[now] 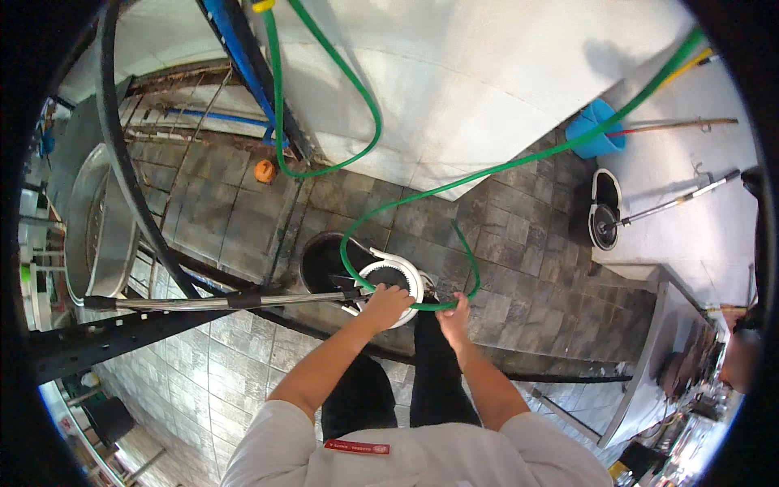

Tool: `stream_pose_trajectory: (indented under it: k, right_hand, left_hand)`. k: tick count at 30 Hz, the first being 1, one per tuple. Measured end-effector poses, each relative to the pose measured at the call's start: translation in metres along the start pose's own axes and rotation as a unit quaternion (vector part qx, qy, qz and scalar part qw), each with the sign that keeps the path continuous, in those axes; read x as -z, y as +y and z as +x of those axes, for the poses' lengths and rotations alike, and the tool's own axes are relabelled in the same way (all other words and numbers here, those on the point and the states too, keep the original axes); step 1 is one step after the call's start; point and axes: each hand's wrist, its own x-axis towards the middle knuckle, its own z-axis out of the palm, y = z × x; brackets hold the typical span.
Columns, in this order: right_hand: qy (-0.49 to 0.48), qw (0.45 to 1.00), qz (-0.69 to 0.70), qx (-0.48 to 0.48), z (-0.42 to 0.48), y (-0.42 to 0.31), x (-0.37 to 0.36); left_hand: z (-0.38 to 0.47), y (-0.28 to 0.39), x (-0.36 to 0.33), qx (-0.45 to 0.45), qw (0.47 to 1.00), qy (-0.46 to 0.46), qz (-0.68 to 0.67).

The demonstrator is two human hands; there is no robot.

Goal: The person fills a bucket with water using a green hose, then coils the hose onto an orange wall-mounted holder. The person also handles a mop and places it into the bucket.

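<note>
A green hose (450,180) crosses the view from the upper right, bends above a black mop bucket (322,263) and passes through both my hands. My left hand (387,307) grips it over the bucket's white spin wringer (416,280). To the right, my right hand (455,313) is closed around the same hose, whose end part curls up over the tiles beyond. A mop with a metal handle (292,299) stands in the bucket, its handle reaching left. Another loop of green hose (376,115) hangs by the white wall. The mop head is mostly hidden.
At the right stand a blue bucket (587,131) and a second mop bucket (593,207) with its mop. A large metal pot (112,237) and a black hose (122,152) are at left. An orange object (265,171) lies on the tiled floor. Part of a person shows at far right.
</note>
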Motion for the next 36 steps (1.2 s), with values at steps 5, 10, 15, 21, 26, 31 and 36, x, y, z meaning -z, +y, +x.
stream_pose_trajectory:
  k: [5,10,15,21,26,31,36]
  right_hand:
    - [0.023,0.803,0.585,-0.112,0.021,-0.065,0.061]
    - [0.129,0.761,0.582,-0.258,0.031,-0.123,0.149]
    - [0.133,0.787,0.587,-0.136,-0.01,-0.184,0.168]
    - [0.133,0.798,0.587,-0.009,-0.097,-0.281,0.17]
    - [0.081,0.792,0.598,0.093,-0.154,-0.344,0.167]
    - [0.019,0.781,0.605,0.152,-0.202,-0.378,0.152]
    - [-0.025,0.786,0.593,0.171,-0.238,-0.392,0.105]
  left_hand:
    - [0.001,0.071,0.059,0.026,0.991,0.089,-0.098]
    - [-0.004,0.129,0.071,0.014,0.986,-0.035,-0.162]
    - [-0.027,0.161,0.08,-0.029,0.98,-0.003,-0.196]
    - [-0.068,0.158,0.114,-0.055,0.966,0.024,-0.253]
    - [-0.097,0.128,0.123,-0.088,0.94,0.103,-0.313]
    - [-0.115,0.109,0.142,-0.087,0.923,0.067,-0.369]
    - [-0.15,0.155,0.19,-0.143,0.859,0.139,-0.472]
